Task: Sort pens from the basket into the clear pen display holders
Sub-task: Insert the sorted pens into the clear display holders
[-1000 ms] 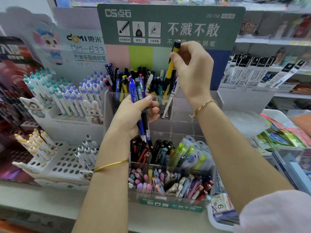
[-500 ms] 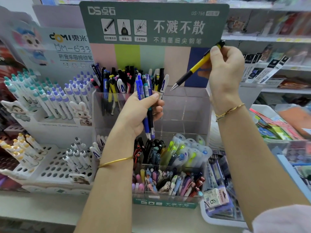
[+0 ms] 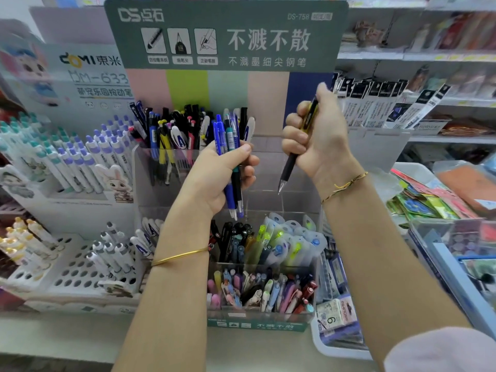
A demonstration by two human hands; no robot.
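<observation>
Pens are shared between the two hands, which are held apart in front of the clear display holder (image 3: 284, 167). The left hand (image 3: 220, 178) grips a bundle of pens (image 3: 230, 146) upright with the tips down and the thumb laid across the front; the bundle stands just before the pens packed into the left part of the holder's upper tier. The right hand (image 3: 319, 140), to the right and a little higher, is curled in a fist round a single yellow pen (image 3: 309, 118), whose tip points down and slightly left over the right part of that tier.

The bundle is mostly blue barrels with one or two dark ones, clips at the top. The single pen has a yellow barrel, a black rubber grip and a silver tip. A thin gold bangle (image 3: 179, 257) circles the left wrist, and a finer bracelet (image 3: 346, 183) the right.

Below the hands, the middle tier holds black pens and translucent yellow-green ones, and the front tier holds pastel pens. A green sign (image 3: 225, 36) with Chinese lettering rises behind. On the left, a white rack (image 3: 72, 275) carries white pens with lilac and teal caps. Everything stands on a grey tabletop (image 3: 67, 336), with a white basket (image 3: 335, 351) of small boxes at lower right and shop shelves of packaged stationery behind.
</observation>
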